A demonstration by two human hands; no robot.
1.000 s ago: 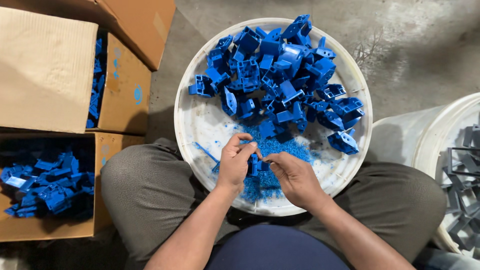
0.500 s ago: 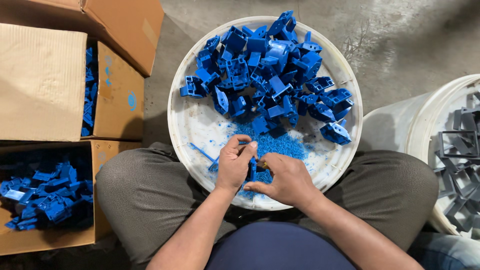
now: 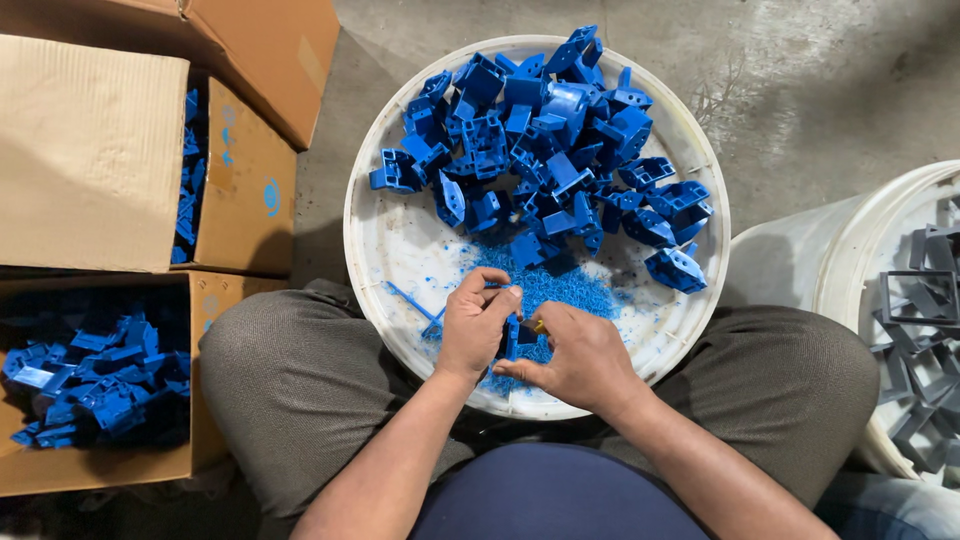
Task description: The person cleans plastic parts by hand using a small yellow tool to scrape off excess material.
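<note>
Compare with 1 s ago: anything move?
Barely. The left hand and right hand stay together over the white tub, still working one small blue part; the right hand curled in slightly. Pile of blue parts and cardboard boxes unchanged.

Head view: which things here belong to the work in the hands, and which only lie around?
In the work:
- left hand and right hand, together on a small blue part
- white basin
- pile of blue parts
- blue shavings

Lying around:
- cardboard boxes with blue parts
- white bucket of grey frames
</note>
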